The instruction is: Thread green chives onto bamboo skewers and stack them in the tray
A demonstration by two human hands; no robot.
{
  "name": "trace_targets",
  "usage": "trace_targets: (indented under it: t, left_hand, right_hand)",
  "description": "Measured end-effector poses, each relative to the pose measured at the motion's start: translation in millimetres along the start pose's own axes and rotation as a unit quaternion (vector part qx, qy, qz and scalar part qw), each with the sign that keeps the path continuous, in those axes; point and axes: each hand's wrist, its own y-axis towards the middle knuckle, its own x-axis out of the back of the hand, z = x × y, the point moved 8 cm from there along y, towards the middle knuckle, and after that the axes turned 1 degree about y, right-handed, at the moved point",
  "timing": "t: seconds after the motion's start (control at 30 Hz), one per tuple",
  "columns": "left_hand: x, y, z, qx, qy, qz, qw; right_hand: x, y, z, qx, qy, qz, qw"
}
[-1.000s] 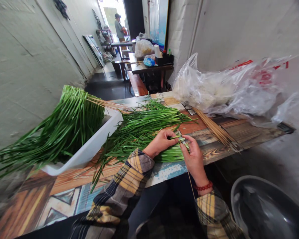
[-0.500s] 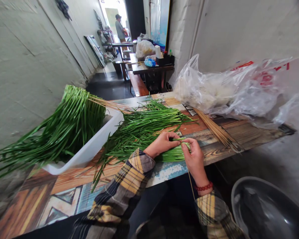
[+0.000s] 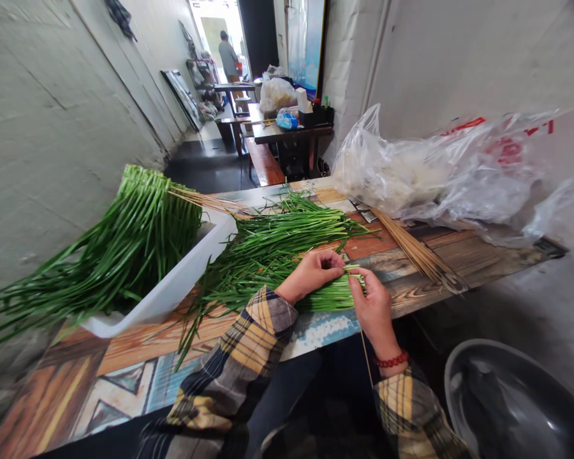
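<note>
Chive stalks (image 3: 332, 299) look slender, green, pale-ended.

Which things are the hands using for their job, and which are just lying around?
Probably for the job:
green stalk in the left hand
thin stick in the right hand
leafy pile on the table
white tray with more greens
spare sticks

Probably just lying about:
clear plastic bags
grey basin
blue packet further back

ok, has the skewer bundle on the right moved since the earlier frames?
No; the skewer bundle lies at the same place and angle against the planks printed on the tabletop.
</note>
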Motion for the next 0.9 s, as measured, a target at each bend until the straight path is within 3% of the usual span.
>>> trace_targets:
  t: [0.23, 0.9]
  left_hand:
    - [4.8, 0.7, 2.5, 0.003, 0.004, -0.047, 0.999]
    - [4.1, -1.0, -3.4, -0.001, 0.054, -0.048, 0.997]
  right_hand:
    - [-0.1, -1.8, 2.1, 0.02, 0.006, 0.004, 1.0]
    - [1.7, -2.2, 3.1, 0.018, -0.006, -0.004, 1.0]
